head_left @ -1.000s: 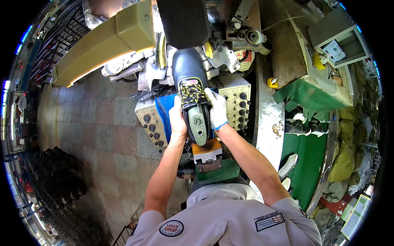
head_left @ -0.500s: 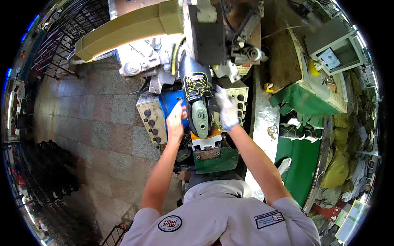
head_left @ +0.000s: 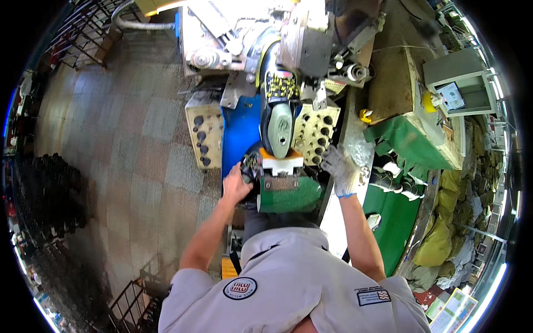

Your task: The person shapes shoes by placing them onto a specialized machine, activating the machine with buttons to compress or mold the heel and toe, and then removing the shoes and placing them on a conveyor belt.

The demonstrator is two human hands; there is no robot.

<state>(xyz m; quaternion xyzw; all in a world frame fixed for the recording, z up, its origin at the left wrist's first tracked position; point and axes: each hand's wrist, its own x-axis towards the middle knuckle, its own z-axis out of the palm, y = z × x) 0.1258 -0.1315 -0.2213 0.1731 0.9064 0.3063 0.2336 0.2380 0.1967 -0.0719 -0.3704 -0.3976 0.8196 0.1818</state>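
A black shoe with yellow-flecked laces sits toe-first in the machine, stretched on a grey-green last. The last's heel end rests over an orange-topped support. Beside that support, on its left, my bare left hand has its fingers closed on a second dark shoe, partly hidden by the hand and the support. My right hand, in a whitish glove, hovers to the right of the support near the metal ledge, fingers apart and holding nothing.
Control boxes with black knobs flank the machine, one on the left and one on the right. A blue panel lies between. Several shoes stand on a green surface at the right, below a green-draped bench.
My left hand has dropped from beside the last to the second shoe. My right hand has drawn away from the machine's shoe, nearer and to the right. The whole view has shifted.
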